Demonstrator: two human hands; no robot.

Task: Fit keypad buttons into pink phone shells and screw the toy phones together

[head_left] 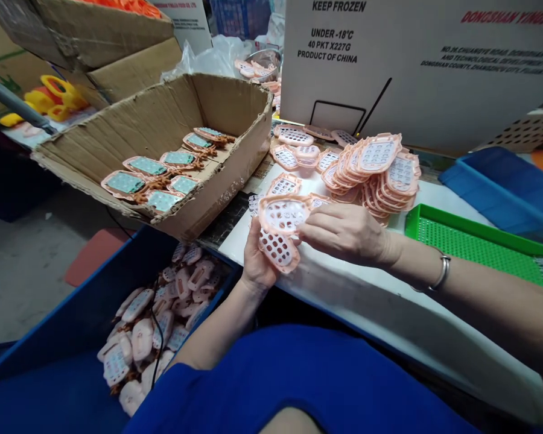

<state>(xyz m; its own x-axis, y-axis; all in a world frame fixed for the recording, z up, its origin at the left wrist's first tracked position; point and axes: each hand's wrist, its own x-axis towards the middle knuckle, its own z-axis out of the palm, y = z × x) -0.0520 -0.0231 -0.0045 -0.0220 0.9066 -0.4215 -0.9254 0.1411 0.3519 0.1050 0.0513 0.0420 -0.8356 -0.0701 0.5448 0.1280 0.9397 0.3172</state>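
My left hand (257, 262) grips a pink plastic toy-phone shell (278, 248) with a grid of key holes, at the near edge of the white table (366, 301). My right hand (344, 232) pinches a second pink shell (284, 214), holding it just above and partly over the first one. A heap of the same pink shells (375, 172) lies on the table right behind my right hand, with a few more spread flat toward the back. A silver bangle sits on my right wrist.
A tilted cardboard box (235, 108) on the left holds pink phones with green keypads (147, 175). Below it a blue bin (72, 337) holds many pink parts (154, 325). A green mesh tray (470, 241), a blue crate (502, 187) and a large white carton (416, 66) stand right and behind.
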